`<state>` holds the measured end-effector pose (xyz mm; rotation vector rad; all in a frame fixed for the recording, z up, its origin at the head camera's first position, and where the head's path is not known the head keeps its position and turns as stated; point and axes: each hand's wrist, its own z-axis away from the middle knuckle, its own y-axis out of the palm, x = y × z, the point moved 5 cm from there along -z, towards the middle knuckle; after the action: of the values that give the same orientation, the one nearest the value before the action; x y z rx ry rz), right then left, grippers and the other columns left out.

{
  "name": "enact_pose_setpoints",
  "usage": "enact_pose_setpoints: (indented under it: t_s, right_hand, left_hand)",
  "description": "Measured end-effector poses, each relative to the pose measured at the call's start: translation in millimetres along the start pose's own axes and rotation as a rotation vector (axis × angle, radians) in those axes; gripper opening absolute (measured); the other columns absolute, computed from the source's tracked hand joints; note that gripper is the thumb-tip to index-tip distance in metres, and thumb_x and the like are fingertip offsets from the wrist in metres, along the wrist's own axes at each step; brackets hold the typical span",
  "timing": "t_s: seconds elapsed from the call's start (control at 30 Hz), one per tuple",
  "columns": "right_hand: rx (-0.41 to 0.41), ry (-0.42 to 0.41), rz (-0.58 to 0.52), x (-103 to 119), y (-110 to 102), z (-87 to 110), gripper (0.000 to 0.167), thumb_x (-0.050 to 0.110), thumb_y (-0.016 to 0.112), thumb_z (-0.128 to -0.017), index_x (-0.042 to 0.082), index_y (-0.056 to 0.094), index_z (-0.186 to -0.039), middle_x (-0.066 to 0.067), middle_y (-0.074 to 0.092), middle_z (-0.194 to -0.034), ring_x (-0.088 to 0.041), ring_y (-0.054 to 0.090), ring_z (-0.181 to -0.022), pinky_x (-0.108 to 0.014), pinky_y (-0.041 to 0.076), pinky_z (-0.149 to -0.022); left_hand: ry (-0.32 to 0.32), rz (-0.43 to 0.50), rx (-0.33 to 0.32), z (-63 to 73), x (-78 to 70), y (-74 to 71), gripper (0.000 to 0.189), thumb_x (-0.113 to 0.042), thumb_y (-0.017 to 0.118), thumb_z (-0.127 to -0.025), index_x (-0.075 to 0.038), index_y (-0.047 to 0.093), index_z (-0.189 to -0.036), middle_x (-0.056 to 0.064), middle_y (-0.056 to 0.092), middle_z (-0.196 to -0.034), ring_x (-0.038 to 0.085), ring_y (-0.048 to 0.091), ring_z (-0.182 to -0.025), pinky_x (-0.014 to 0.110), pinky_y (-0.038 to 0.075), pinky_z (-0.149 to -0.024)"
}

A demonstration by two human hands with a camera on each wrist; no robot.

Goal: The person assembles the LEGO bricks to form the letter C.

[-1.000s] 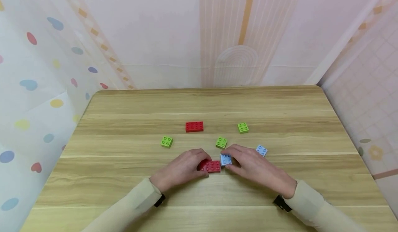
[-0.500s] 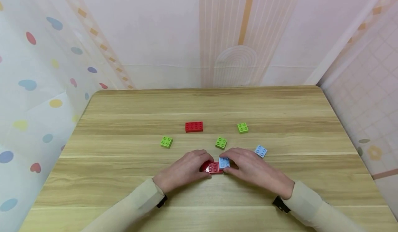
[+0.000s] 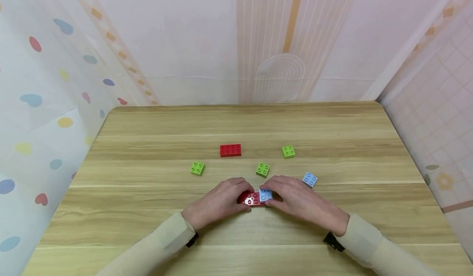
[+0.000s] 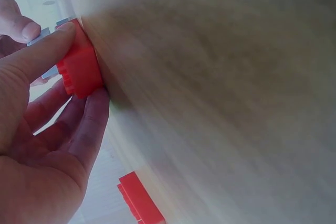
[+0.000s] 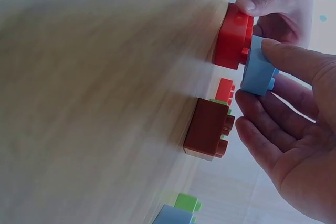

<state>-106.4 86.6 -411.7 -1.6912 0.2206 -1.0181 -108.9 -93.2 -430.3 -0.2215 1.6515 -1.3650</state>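
My left hand [image 3: 223, 200] pinches a red eight-stud toy building brick [image 3: 251, 198] by its sides, thumb [image 4: 62, 38] on the near side. The brick lies on the table, studs up. My right hand [image 3: 299, 198] pinches a light blue four-stud brick [image 3: 265, 195] between thumb [image 5: 294, 59] and fingers. This blue brick is over the right end of the red one; in the right wrist view it sits right at the stud tops, slightly tilted. A brown brick [image 5: 205, 129] shows close by in the right wrist view, hidden in the head view.
Behind my hands lie another red brick [image 3: 230, 150] and three green bricks: one at left [image 3: 197, 169], one in the middle [image 3: 262, 169], one at right [image 3: 288, 151]. A second blue brick [image 3: 309, 179] lies just beyond my right hand. Patterned cloth [image 3: 192, 42] hangs behind the wooden table [image 3: 155, 144].
The blue brick in my right hand has moved left, from beside the red brick's right end to over it. My left hand and the red brick have shifted slightly right.
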Motion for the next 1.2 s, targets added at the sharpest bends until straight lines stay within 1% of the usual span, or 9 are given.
enact_pose_setpoints:
  t_s: [0.17,0.43,0.67,0.8,0.9,1.03,1.1,1.2]
  right_hand:
    - [0.002,-0.026,0.023,2.6,0.5,-1.3,0.033,0.022,0.080,-0.093,0.009,0.072,-0.123,0.000,0.071,-0.118,-0.012,0.067,-0.103,-0.033,0.060,-0.087]
    - [0.008,-0.027,0.056,3.4,2.8,-2.1,0.033,0.023,0.080,-0.093,0.009,0.072,-0.122,-0.001,0.071,-0.118,-0.014,0.068,-0.105,-0.033,0.060,-0.088]
    - [0.001,-0.046,0.094,5.8,4.5,-2.8,0.031,0.023,0.081,-0.092,0.009,0.074,-0.119,0.000,0.071,-0.114,-0.013,0.067,-0.101,-0.033,0.060,-0.088]
    - [0.005,-0.039,0.075,6.4,4.3,-2.6,0.029,0.022,0.081,-0.092,0.010,0.074,-0.118,0.002,0.071,-0.110,-0.010,0.066,-0.095,-0.030,0.060,-0.084]
    - [0.011,-0.016,0.039,4.9,4.3,-2.1,0.029,0.022,0.081,-0.092,0.010,0.074,-0.118,0.003,0.071,-0.111,-0.009,0.065,-0.095,-0.030,0.059,-0.084]
    - [0.026,0.024,0.011,1.2,3.1,-1.0,0.034,0.024,0.081,-0.092,0.010,0.073,-0.122,0.002,0.071,-0.116,-0.012,0.066,-0.103,-0.034,0.059,-0.090]
    - [0.034,0.036,0.011,0.0,2.3,-0.7,0.040,0.026,0.082,-0.091,0.009,0.072,-0.126,0.000,0.070,-0.120,-0.013,0.066,-0.106,-0.036,0.059,-0.092]
    - [0.036,0.037,0.027,-0.1,2.0,-1.2,0.046,0.028,0.083,-0.090,0.008,0.070,-0.129,-0.002,0.070,-0.122,-0.014,0.066,-0.106,-0.036,0.059,-0.092]
  left_hand:
    - [-0.003,0.003,-0.004,0.4,0.4,-0.6,0.031,-0.023,0.085,-0.089,-0.011,0.071,-0.114,-0.003,0.067,-0.106,0.006,0.060,-0.089,0.022,0.055,-0.081]
    - [-0.008,0.007,-0.007,1.1,1.0,-1.3,0.031,-0.024,0.085,-0.089,-0.011,0.071,-0.114,-0.003,0.067,-0.105,0.006,0.059,-0.088,0.022,0.055,-0.080]
    - [-0.036,0.009,0.011,2.1,2.4,0.4,0.032,-0.026,0.085,-0.089,-0.012,0.071,-0.114,-0.004,0.066,-0.106,0.006,0.058,-0.089,0.022,0.054,-0.081]
    - [-0.037,0.010,0.013,2.9,2.7,1.4,0.033,-0.026,0.085,-0.089,-0.012,0.071,-0.115,-0.003,0.066,-0.107,0.005,0.059,-0.090,0.022,0.054,-0.081]
    - [-0.024,0.011,0.007,3.1,2.3,1.6,0.034,-0.026,0.085,-0.088,-0.011,0.071,-0.115,-0.003,0.066,-0.107,0.005,0.059,-0.090,0.022,0.054,-0.081]
    - [-0.014,0.012,0.008,2.9,2.3,2.3,0.035,-0.026,0.085,-0.089,-0.011,0.070,-0.117,-0.002,0.066,-0.109,0.006,0.059,-0.091,0.022,0.055,-0.082]
    - [-0.023,0.014,0.011,2.8,2.7,2.8,0.036,-0.026,0.085,-0.089,-0.011,0.070,-0.119,-0.002,0.066,-0.110,0.006,0.059,-0.093,0.023,0.055,-0.083]
    - [-0.041,0.007,0.019,3.5,3.2,2.4,0.039,-0.026,0.085,-0.089,-0.011,0.069,-0.121,-0.002,0.066,-0.112,0.007,0.060,-0.096,0.025,0.056,-0.086]
